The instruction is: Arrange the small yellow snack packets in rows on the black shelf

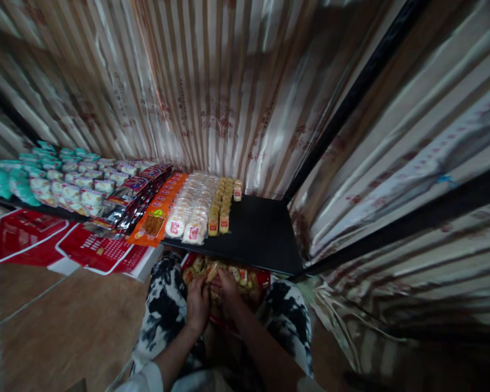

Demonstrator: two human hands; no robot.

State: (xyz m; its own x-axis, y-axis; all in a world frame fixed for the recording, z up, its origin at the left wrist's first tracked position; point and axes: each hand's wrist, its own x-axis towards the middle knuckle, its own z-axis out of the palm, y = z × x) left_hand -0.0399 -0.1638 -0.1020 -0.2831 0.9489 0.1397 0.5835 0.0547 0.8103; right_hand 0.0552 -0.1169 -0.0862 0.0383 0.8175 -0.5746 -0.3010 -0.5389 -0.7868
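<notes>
Both my hands are down in a red box (262, 279) of small yellow snack packets (240, 275) that sits between my knees. My left hand (197, 302) has its fingers curled around packets in the box. My right hand (227, 291) is closed on a small packet (210, 271) beside it. Just above the box is a low black shelf (261, 234) with rows of goods: yellow and red snack packets (222, 204), clear-wrapped white packs (190, 209), orange packs (163, 209), dark red packs (136, 193), and white and teal packs (61, 179).
Red and white flattened cartons (65, 245) lie on the brown floor (65, 326) at the left. Striped shiny curtain fabric (212, 92) hangs behind the shelf and along the right. A black frame bar (351, 92) runs up diagonally at right. My black-and-white patterned trousers (163, 305) flank the box.
</notes>
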